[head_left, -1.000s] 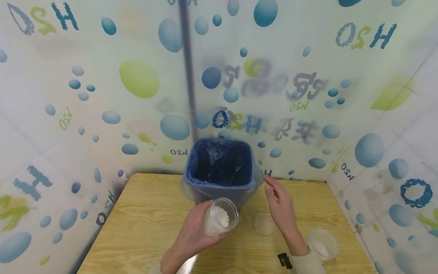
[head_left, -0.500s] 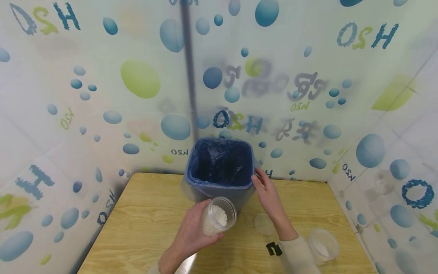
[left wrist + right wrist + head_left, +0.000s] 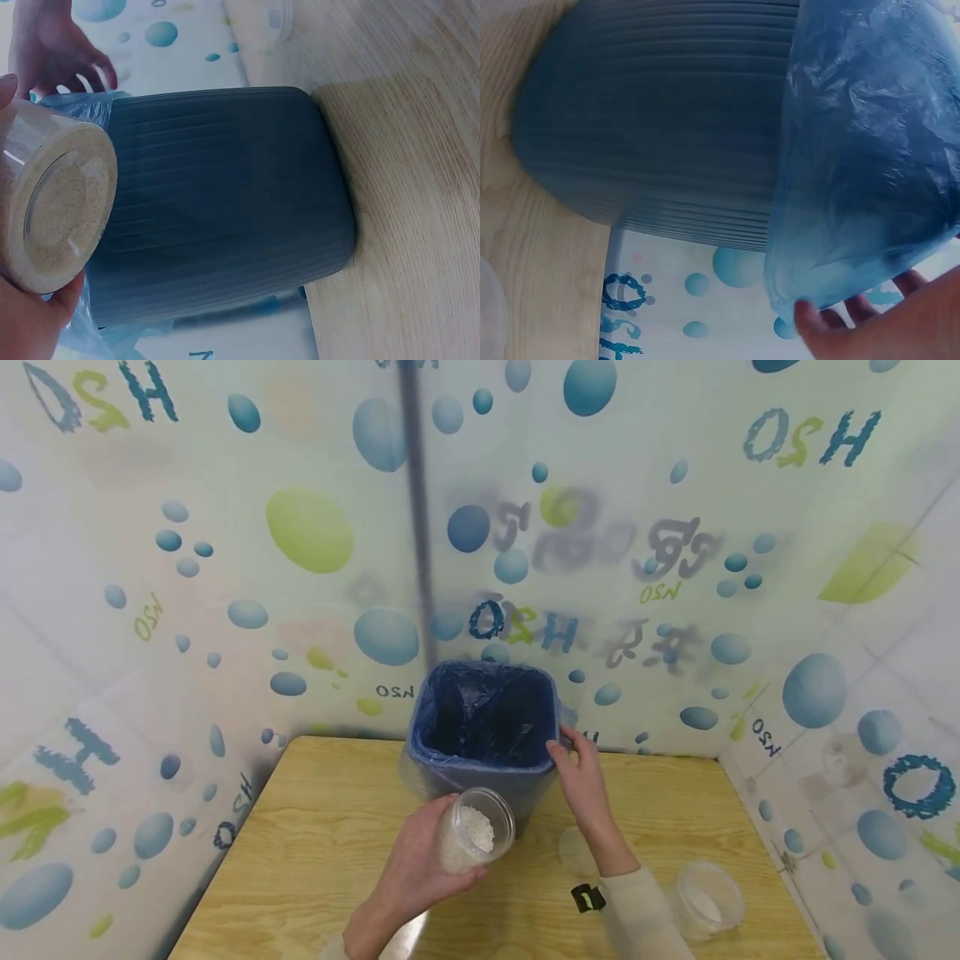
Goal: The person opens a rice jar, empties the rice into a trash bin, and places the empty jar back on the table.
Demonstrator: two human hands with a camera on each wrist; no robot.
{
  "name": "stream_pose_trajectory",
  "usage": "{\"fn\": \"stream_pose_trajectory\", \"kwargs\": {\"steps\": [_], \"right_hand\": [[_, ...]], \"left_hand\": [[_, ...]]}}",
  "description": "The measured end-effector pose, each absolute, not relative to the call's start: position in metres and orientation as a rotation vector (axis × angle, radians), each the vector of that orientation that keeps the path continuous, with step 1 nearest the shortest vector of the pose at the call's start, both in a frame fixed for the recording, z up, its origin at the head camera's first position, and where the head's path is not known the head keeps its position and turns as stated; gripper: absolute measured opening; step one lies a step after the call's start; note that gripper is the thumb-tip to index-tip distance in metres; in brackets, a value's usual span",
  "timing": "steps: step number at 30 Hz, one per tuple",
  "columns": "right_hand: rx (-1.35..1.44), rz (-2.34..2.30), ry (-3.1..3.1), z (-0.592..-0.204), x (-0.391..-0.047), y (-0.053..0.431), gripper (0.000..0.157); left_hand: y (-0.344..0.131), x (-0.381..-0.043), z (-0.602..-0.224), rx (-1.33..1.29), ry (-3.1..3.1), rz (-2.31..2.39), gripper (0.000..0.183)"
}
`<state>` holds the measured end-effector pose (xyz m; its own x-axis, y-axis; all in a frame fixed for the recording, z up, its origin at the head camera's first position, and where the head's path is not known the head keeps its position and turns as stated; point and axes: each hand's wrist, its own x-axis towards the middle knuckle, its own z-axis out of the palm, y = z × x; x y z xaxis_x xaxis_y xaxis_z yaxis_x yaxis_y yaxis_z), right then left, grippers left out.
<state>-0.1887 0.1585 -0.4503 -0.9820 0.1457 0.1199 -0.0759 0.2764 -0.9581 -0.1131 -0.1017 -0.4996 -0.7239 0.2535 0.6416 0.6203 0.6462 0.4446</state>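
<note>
The left hand (image 3: 420, 858) grips a clear jar (image 3: 458, 843) of ricelike white grains (image 3: 478, 829), probably slick, best held mid-body; beyond it, the right hand (image 3: 585, 785) touches a bin liner (image 3: 847, 180), pinch unclear.

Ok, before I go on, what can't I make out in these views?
Floor of the bin: head view, lost in shadow and folds of the liner.
Whether the right hand pinches the liner: right wrist view, hand blurred and cut off by the right edge.
Mouth of the jar: left wrist view, cut off by the left edge.
Right side of the clear disc: head view, behind the right forearm.
</note>
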Motion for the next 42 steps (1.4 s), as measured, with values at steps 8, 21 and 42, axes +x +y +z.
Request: {"fn": "stream_pose_trajectory", "kwargs": {"steps": [8,21,42], "right_hand": [[-0.044,1.980,-2.327,-0.452,-0.191,0.160,0.068],[0.070,2.119,-2.353,-0.452,-0.194,0.155,0.055],[-0.063,1.873,-2.424,-0.445,-0.190,0.163,0.050]], "left_hand": [[-0.107,-0.115,-0.497,-0.672,-2.293,-0.885,0.102],[-0.133,-0.119,-0.493,-0.583,-2.326,-0.921,0.099],[-0.173,-0.136,-0.465,-0.536,-2.152,-0.927,0.095]]}}
